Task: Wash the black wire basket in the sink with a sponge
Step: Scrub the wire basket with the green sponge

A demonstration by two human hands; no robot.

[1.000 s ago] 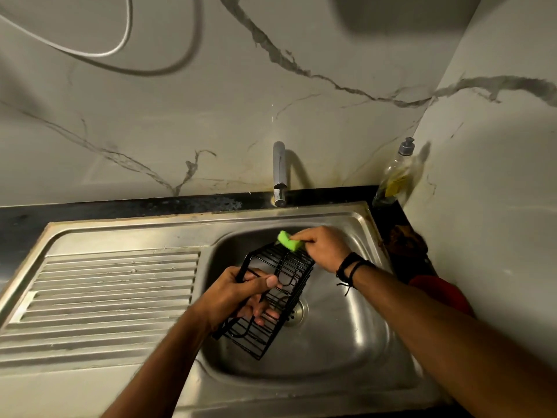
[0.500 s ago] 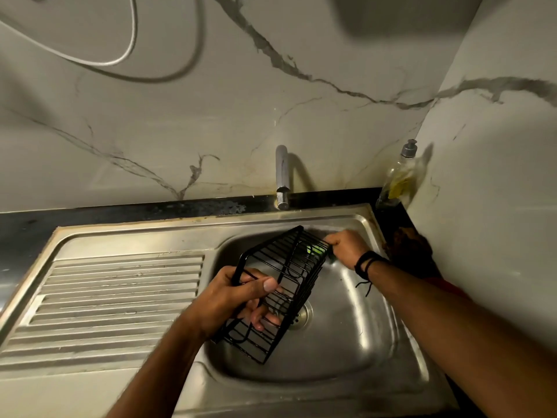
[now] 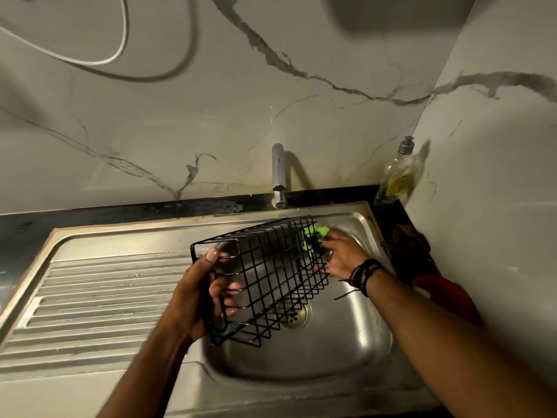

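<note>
In the middle of the frame, the person is holding the black wire basket (image 3: 265, 279) up in the air over the bowl of the stainless steel sink (image 3: 340, 351), clear of the steel. The basket's long axis is running from lower left toward upper right, its far end pointing toward the back right corner of the bowl, and it is sitting tilted so that one gridded side is facing the camera. The left hand (image 3: 199, 294) is clenching around the near, lower-left end of the basket, thumb lying over the top rim wire and fingers curling in through the end wires. The right hand (image 3: 339, 256), with dark cord bands on its wrist, is grasping a green sponge (image 3: 315, 236) and pressing it against the upper-right end of the basket; part of the sponge is showing through the wires. The drain (image 3: 297, 315) is lying below the basket, partly seen through its mesh. The ribbed draining board (image 3: 96, 300) is filling the left of the frame. At the upper centre, the chrome tap (image 3: 278, 173) is standing against the marble wall, its spout just behind the basket's far end. A clear soap bottle (image 3: 393, 176) with a pump top is standing in the right back corner, well apart from the hands.
</note>
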